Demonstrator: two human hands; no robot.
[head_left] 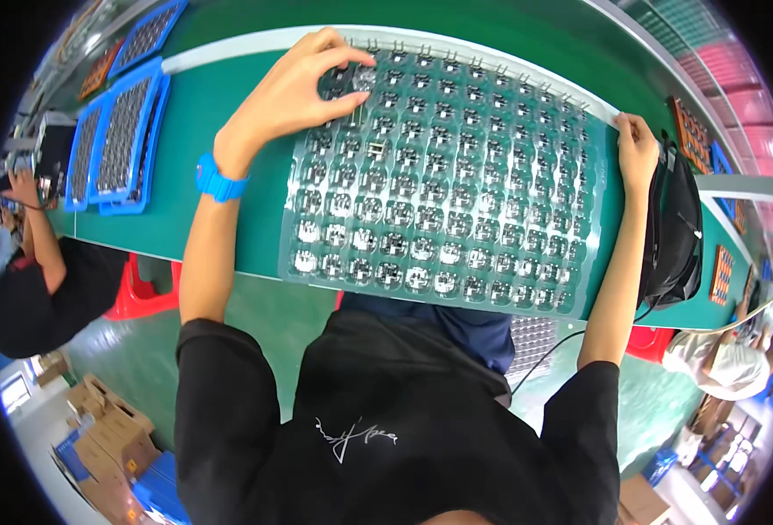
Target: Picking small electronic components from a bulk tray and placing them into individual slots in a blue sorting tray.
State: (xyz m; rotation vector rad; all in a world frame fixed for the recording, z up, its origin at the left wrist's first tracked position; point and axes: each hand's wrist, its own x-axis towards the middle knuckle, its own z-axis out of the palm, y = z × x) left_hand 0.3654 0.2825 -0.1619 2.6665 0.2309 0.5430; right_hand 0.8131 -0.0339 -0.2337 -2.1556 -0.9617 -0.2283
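Transparent blister tray (591, 223) filled with rows of small electronic components (391, 273), many with paired metal pins, lies at a slant before me on a green worktable (194, 114), its near edge close to my waist. At far left, a co-worker's hand (24, 188) is raised beside dark equipment, too small to make out. Next come blue plastic trays (125, 144), loaded with dense rows of small parts and set near the table's left end, with a red stool (146, 293) below, beyond the table edge. My left hand (316, 87), a blue wristwatch (220, 179) on its wrist, arches over the blister tray's upper left corner; thumb and forefinger stand apart on either side of a shiny component (I cannot tell whether they grip it). Along the far side, a white rail (255, 48) runs behind the tray. At the tray's upper right corner, by the rail, my right hand (636, 153) has its fingers bent and bunched narrow; whether they pinch the edge or merely rest there, I cannot tell. Just beside my right forearm sits a black bag (677, 227). Farther right, an orange tray (722, 276) lies at the table's end, and a person in a white top (727, 363) appears at the curved margin.
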